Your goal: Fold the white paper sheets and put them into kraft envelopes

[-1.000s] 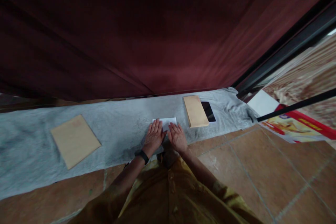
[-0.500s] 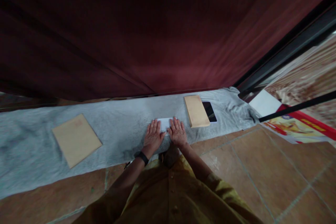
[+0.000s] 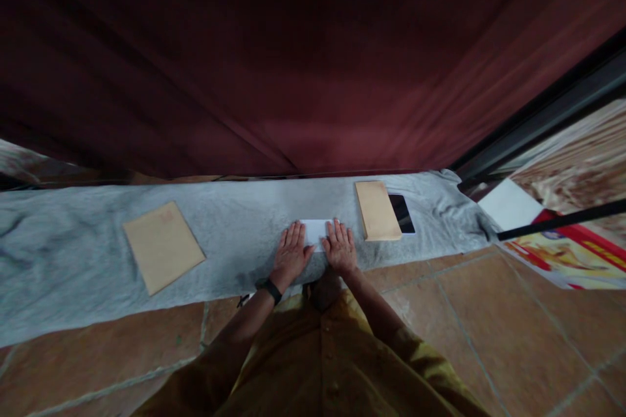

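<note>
A small white sheet of paper (image 3: 315, 232), perhaps folded, lies on the grey cloth (image 3: 249, 208) in front of me. Flat on its left side rests my left hand (image 3: 292, 253), fingers stretched forward, a dark band on the wrist. My right hand (image 3: 340, 248) lies flat on the paper's right side, fingers a little apart. The paper's side edges are hidden under both hands. Right of my right hand is a stack of brown envelopes (image 3: 377, 211), partly over a dark-screened phone or tablet (image 3: 402, 214). Another brown envelope (image 3: 163, 247) lies off to the left.
A dark red curtain (image 3: 303, 78) hangs right behind the cloth-covered surface. At the right stand a dark metal frame (image 3: 533, 120) and a red and yellow printed box or sheet (image 3: 567, 251). Tiled floor (image 3: 469, 300) runs along the near side.
The view has turned slightly, so everything sits a little further right. Both hands stay flat on the paper, with slightly more of its white middle showing between them.
</note>
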A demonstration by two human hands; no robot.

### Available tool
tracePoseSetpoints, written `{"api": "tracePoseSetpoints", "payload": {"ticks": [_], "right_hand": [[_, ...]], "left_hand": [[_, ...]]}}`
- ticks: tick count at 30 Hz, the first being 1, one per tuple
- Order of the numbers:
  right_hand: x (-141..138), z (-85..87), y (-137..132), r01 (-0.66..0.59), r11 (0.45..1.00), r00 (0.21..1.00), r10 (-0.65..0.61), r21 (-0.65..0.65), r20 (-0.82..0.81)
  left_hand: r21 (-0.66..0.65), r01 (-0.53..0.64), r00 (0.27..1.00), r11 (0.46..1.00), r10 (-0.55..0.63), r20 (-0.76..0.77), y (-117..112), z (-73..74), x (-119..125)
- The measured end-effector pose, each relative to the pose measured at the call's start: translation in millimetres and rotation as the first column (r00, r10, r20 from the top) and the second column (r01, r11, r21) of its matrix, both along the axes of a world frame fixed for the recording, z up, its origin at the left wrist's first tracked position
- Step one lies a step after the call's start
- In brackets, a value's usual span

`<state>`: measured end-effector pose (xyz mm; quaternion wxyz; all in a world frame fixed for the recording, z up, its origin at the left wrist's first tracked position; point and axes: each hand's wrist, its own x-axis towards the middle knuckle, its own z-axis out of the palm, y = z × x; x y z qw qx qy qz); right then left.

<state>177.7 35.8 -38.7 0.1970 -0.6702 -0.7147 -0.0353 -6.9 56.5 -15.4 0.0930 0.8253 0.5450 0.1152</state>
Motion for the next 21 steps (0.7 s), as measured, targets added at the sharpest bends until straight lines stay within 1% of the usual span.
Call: {"api": "tracePoseSetpoints", "payload": {"ticks": [7,14,16,17,18,19,20,21], "right_hand": [[1,0.4,0,-0.003,1.0,1.0,0.003,-0.014,0.005],[2,-1.8,-2,-0.015,0.999,1.0,0.014,0.032,0.019],[2,-3.9,-2,-0.008,1.0,0.999,0.007,0.015,0.046],[2,-5.1,-2,-0.001,1.0,0.998,0.001,0.001,0.062],[2,-6.4,-1,0.005,1.0,0.997,-0.004,-0.01,0.077],[3,-7.7,-1,0.012,1.0,0.996,-0.011,-0.018,0.089],[3,-8.9,-1,0.018,1.0,0.995,-0.016,-0.023,0.098],[3,-10.0,-1,0.022,0.999,0.995,-0.02,-0.024,0.103]], "left_hand": [[0.011,0.022,1.0,1.0,-0.022,0.001,-3,1.4,-10],[0.023,0.013,0.999,1.0,-0.012,-0.037,-16,2.7,-16],[0.022,0.037,0.999,0.999,-0.037,-0.029,-21,3.2,-24],[0.031,0.032,0.999,0.999,-0.032,-0.016,-24,4.0,-32],[0.047,0.005,1.0,0.999,-0.005,0.001,-25,5.3,-44],[0.073,-0.058,0.998,0.996,0.056,0.024,-27,7.0,-59],[0.104,-0.165,0.986,0.981,0.16,0.052,-28,9.1,-78],[0.134,-0.279,0.96,0.951,0.27,0.079,-29,11.5,-100]]}}
